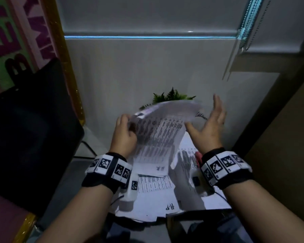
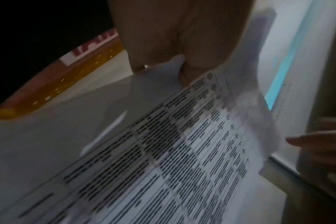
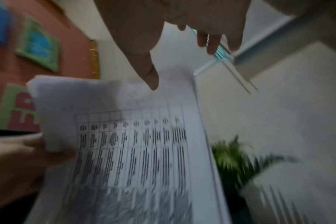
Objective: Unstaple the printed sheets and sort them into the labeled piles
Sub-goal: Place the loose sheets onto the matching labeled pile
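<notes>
The stapled sheets (image 1: pixel 158 135) hang in the air above the pile marked H.P (image 1: pixel 165 200). Their long side runs down toward the pile. The left hand (image 1: pixel 125 135) pinches their top left corner. The right hand (image 1: pixel 207 125) is just beside their right edge, fingers spread wide, maybe touching with the thumb.

Printed sheets (image 1: pixel 158 135) with table text hang lifted and curled above flat paper piles (image 1: pixel 153 197) marked "H.P".
</notes>
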Available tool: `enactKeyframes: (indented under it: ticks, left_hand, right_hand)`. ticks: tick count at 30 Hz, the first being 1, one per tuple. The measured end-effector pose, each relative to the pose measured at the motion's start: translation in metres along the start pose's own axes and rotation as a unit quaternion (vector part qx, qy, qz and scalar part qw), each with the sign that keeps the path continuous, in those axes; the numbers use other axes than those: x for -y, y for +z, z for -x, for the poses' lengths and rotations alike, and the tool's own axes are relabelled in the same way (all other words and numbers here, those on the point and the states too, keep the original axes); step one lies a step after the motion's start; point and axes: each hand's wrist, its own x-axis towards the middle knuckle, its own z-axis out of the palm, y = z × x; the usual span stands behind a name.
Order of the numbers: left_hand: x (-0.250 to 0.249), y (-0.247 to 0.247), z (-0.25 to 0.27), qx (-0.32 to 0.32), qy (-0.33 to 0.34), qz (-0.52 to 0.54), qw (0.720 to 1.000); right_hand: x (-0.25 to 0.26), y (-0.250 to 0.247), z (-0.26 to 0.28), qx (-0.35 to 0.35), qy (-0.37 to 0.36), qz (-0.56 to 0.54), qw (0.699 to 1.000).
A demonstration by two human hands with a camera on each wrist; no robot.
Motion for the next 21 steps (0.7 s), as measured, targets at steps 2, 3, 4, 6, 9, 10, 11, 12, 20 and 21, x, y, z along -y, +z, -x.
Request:
enactKeyframes:
  ticks: [2,3,4,6,9,10,11,12,20,21]
  left_hand:
    - [-0.016,-0.008,-0.004,0.031,0.083,-0.045,0.995]
    - [-0.025,-0.011,-0.003,0.057,0.109,-0.052,0.991]
    - [-0.032,-0.012,-0.001,0.085,0.124,-0.049,0.987]
    - [-0.036,-0.012,0.004,0.122,0.121,-0.026,0.985]
    - [-0.014,-0.013,0.012,0.031,0.098,-0.148,0.984]
    - [-0.002,-0.015,0.015,-0.006,0.069,-0.203,0.977]
    - [0.008,-0.016,0.017,-0.036,0.033,-0.229,0.972]
    - [0.018,-0.018,0.02,-0.06,-0.003,-0.227,0.972]
    - [0.059,-0.04,0.016,-0.069,-0.247,0.226,0.94]
    - [0.062,-0.039,0.016,-0.064,-0.236,0.226,0.943]
  right_hand:
    - [0.011,-0.005,-0.007,0.07,-0.098,0.136,0.983]
    - [0.014,-0.004,-0.008,0.114,-0.12,0.168,0.972]
    - [0.016,-0.001,-0.007,0.147,-0.122,0.162,0.968]
    - [0.014,0.003,-0.003,0.184,-0.053,0.06,0.98]
    - [0.002,0.006,0.004,0.167,0.109,-0.127,0.972]
    - [-0.005,0.005,0.006,0.152,0.136,-0.142,0.968]
    - [-0.014,0.004,0.008,0.143,0.152,-0.143,0.968]
    - [-0.023,0.004,0.011,0.137,0.165,-0.143,0.966]
    - [-0.041,-0.007,0.013,0.12,0.225,-0.259,0.932]
    - [-0.042,-0.006,0.013,0.12,0.229,-0.271,0.927]
